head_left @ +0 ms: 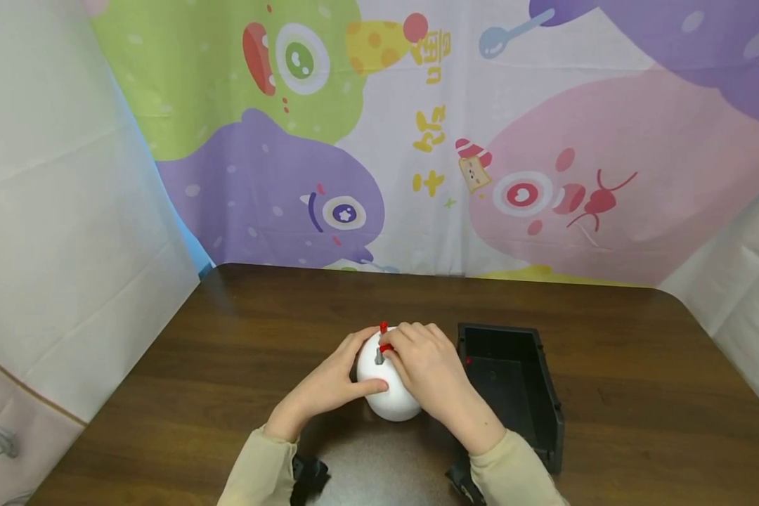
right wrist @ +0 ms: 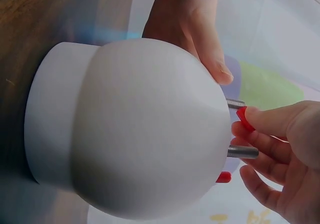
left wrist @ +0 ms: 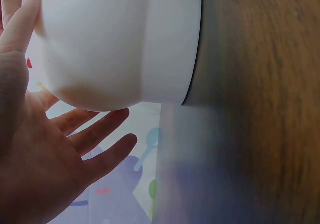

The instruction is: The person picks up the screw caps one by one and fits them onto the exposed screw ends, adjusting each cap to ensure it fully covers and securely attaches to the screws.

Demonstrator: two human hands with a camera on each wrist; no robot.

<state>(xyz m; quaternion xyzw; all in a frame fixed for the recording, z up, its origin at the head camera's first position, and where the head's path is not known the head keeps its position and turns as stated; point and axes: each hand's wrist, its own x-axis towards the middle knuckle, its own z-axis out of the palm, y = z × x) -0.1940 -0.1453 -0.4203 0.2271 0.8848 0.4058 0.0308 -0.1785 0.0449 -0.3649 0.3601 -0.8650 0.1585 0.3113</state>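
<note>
A white dome [head_left: 393, 404] on a short round base stands on the table, with grey threaded studs sticking out of its top. My right hand [head_left: 431, 365] pinches a red wing nut [right wrist: 243, 118] between thumb and fingertip at the tip of one stud [right wrist: 235, 103]. A bare stud [right wrist: 243, 152] is beside it, near the other fingers. Another red piece [head_left: 384, 327] sits at the far side of the dome's top. With thumb and spread, mostly straight fingers, my left hand [head_left: 329, 379] rests against the dome's left side.
Close to the right of the dome lies a black tray [head_left: 547, 379] with a small red bit at its left edge. The brown wooden table [head_left: 183, 393] extends around them. Behind it hangs a curtain [head_left: 443, 232] printed with cartoon figures.
</note>
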